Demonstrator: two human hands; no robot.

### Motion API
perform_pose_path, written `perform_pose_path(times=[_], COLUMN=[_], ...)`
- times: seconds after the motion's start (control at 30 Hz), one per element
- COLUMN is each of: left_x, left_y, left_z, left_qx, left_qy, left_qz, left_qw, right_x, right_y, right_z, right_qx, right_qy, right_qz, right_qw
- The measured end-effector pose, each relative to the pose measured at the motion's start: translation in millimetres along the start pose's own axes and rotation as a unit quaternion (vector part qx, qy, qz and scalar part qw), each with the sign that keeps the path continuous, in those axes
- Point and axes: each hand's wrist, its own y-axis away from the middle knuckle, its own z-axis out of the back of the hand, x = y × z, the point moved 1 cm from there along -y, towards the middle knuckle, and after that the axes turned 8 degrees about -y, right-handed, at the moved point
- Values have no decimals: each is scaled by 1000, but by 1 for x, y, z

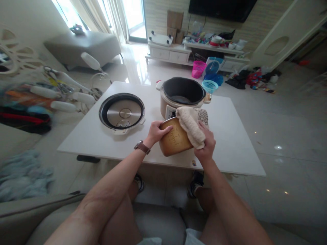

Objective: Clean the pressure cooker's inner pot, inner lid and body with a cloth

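A golden-brown inner pot (174,139) with level markings inside is tilted above the white table, its opening towards me. My left hand (157,132) grips its left rim, thumb on the inside. In my right hand (206,141) is a beige cloth (191,127), bunched over the pot's right edge; part of the pot is covered by it. Just behind stands the pressure cooker body (166,107), uncovered, its dark interior showing. To the left, the cooker's lid (122,114) lies with its metal underside up.
The white table (230,136) stands in front of the sofa (158,221) where I sit. A lamp with several white shades (84,98) reaches near the table's left side. Beyond are a pink basket (198,69), a light-blue basket (209,85) and a cluttered TV cabinet (170,52).
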Motion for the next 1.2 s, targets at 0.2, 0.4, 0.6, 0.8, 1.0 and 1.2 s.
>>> perform_pose_path(times=[0.2,0.4,0.6,0.8,1.0,1.2], left_x=[3,10,35,51,18,-2], left_y=[2,8,18,17,11,8], left_z=[0,-1,-5,1,11,10], left_qx=[2,-30,-63,-22,11,0], left_qy=[5,14,40,44,-20,-27], left_qz=[-7,-4,7,-3,5,41], left_qw=[1000,999,997,999,1000,999], right_x=[15,-14,-45,-84,-89,-86], right_y=[-2,-2,-12,-10,-7,-10], right_z=[2,2,-4,-10,-11,-13], right_qx=[88,-58,-173,-251,-236,-221], right_qy=[24,-37,-136,-212,-212,-214], right_qz=[73,-21,-181,-385,-385,-361], right_qw=[993,997,959,862,866,880])
